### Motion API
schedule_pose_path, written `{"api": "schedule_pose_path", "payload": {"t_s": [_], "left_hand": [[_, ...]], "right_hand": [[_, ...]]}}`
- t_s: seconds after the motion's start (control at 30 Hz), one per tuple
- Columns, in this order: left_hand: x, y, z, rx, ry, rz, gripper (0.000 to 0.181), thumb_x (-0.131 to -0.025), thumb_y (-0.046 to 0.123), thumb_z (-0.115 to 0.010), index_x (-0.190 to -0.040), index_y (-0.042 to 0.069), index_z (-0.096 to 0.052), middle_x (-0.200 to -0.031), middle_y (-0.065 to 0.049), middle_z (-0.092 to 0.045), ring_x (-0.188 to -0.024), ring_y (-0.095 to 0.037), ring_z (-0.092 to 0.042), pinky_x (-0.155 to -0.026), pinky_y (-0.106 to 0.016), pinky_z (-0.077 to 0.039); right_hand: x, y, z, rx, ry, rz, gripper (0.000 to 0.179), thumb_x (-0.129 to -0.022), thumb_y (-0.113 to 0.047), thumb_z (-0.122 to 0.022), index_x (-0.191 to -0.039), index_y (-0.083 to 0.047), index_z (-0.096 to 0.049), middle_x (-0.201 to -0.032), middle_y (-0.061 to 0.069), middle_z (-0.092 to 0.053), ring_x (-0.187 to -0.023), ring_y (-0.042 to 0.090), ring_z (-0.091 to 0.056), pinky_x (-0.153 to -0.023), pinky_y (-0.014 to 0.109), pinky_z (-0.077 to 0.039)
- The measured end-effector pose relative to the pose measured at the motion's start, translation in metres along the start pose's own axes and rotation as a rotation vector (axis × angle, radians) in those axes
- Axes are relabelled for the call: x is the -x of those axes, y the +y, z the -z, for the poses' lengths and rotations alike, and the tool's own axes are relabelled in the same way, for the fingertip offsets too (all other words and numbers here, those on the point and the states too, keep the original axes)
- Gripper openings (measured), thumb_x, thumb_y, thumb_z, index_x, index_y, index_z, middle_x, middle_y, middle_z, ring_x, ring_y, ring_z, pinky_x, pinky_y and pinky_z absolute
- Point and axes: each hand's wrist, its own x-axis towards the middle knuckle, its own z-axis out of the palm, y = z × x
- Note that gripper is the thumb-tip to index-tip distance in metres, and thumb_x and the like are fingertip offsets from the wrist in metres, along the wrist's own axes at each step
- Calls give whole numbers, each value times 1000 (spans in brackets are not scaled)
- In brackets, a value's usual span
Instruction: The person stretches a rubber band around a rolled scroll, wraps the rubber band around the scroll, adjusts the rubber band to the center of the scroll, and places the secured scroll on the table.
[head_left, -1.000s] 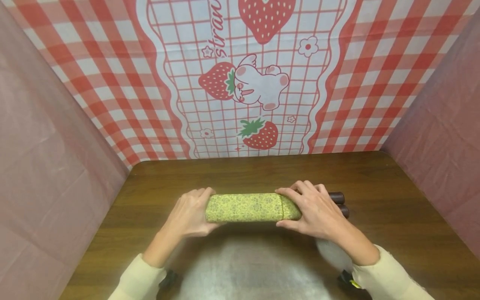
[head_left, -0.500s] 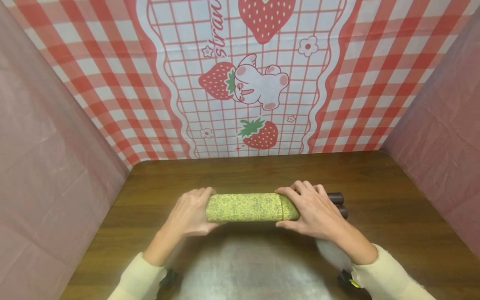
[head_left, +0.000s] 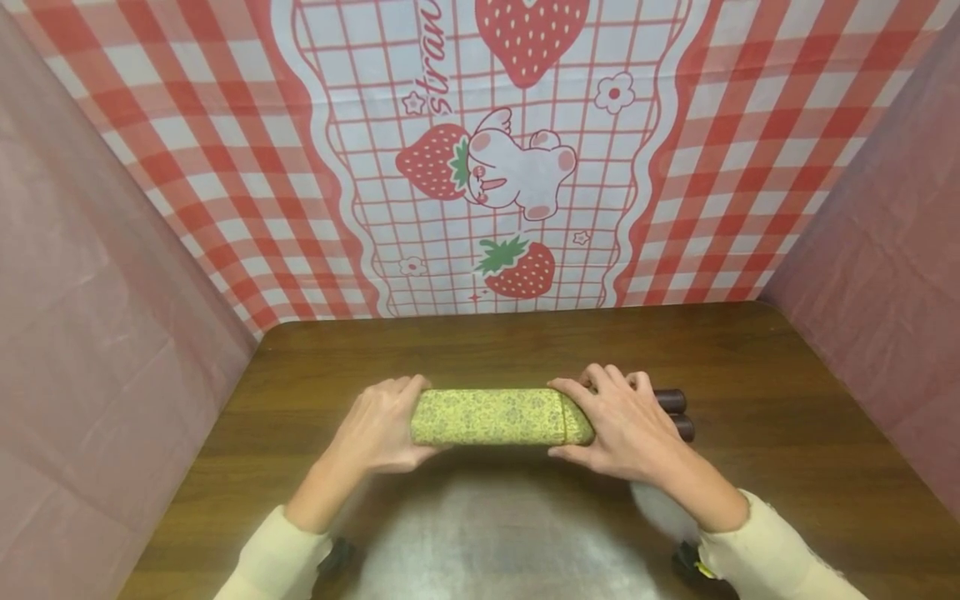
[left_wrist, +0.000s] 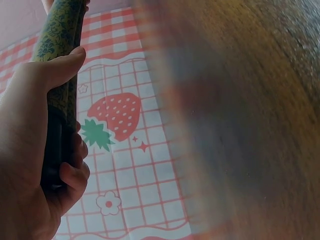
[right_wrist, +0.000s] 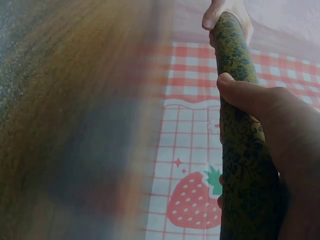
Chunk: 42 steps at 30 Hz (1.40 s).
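A rolled scroll (head_left: 491, 417), covered in yellow-green floral cloth, lies crosswise between my hands in the head view. A thin seam crosses it near the right. My left hand (head_left: 378, 425) grips the left end, thumb on the near side. In the left wrist view the scroll's dark end (left_wrist: 54, 150) runs through that palm. My right hand (head_left: 630, 417) grips the right part, thumb below and fingers over the far edge. Beyond it two dark brown rod ends (head_left: 670, 401) stick out. In the right wrist view the floral cloth (right_wrist: 245, 145) passes under the thumb.
A brown wooden table (head_left: 352, 350) spreads below, with a bright glare in front. Behind it hangs a red-and-white strawberry cloth (head_left: 517, 167). Pink drapes (head_left: 105, 292) close off both sides. Dark straps (head_left: 688, 562) sit at the sleeve cuffs.
My right hand has shifted slightly left and down along the scroll, so less cloth shows beyond the seam. The dark rod ends have moved slightly the same way. My left hand stays in place.
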Motion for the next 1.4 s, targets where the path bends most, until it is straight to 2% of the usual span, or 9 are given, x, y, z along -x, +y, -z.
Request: {"api": "schedule_pose_path", "payload": {"t_s": [0.17,0.3,0.47,0.8,0.9,1.1,1.4], "left_hand": [[0,-1,0,5,14,-6,84,-60,58,-106,-116,7,-69,-85,-1,-76,-68,-16,-65,-62,-27,-56],[0,0,-2,14,11,-8,82,-61,57,-105,-116,7,-69,-85,-1,-75,-67,-15,-64,-61,-26,-55],[0,0,-4,36,16,-12,80,-61,55,-105,-113,8,-68,-84,-1,-74,-67,-15,-65,-62,-27,-56],[0,3,-2,38,12,-12,78,-63,55,-104,-114,8,-68,-84,0,-75,-68,-14,-64,-63,-27,-56],[0,3,0,33,11,-5,79,-63,55,-105,-115,8,-68,-84,-1,-75,-68,-15,-65,-63,-28,-57],[1,2,0,29,24,2,80,-61,54,-106,-114,7,-69,-85,-2,-76,-70,-18,-69,-64,-31,-60],[0,2,-1,48,11,7,81,-61,54,-106,-115,7,-69,-84,-1,-74,-68,-15,-64,-63,-27,-56]], "right_hand": [[0,-1,0,-14,12,-17,91,-64,-58,-106,-136,-15,-70,-116,6,-71,-104,26,-64,-85,49,-45],[1,-3,2,13,17,-16,91,-62,-55,-108,-136,-18,-70,-114,9,-70,-103,29,-64,-86,54,-46],[2,-7,3,54,-21,-47,93,-65,-66,-103,-142,-24,-71,-113,11,-70,-102,32,-66,-82,54,-46],[-4,-15,7,101,-113,-154,101,-64,-85,-93,-144,-27,-71,-123,15,-71,-109,35,-67,-79,52,-45],[-5,-14,8,65,-116,-142,99,-65,-83,-93,-143,-25,-71,-122,13,-71,-110,34,-67,-80,51,-45],[0,-5,9,-95,-55,-70,83,-73,-62,-99,-139,-20,-69,-119,4,-71,-112,29,-66,-83,44,-41],[-1,-6,8,6,-36,-65,87,-73,-79,-91,-141,-30,-71,-110,7,-67,-98,26,-63,-77,40,-39]]}}
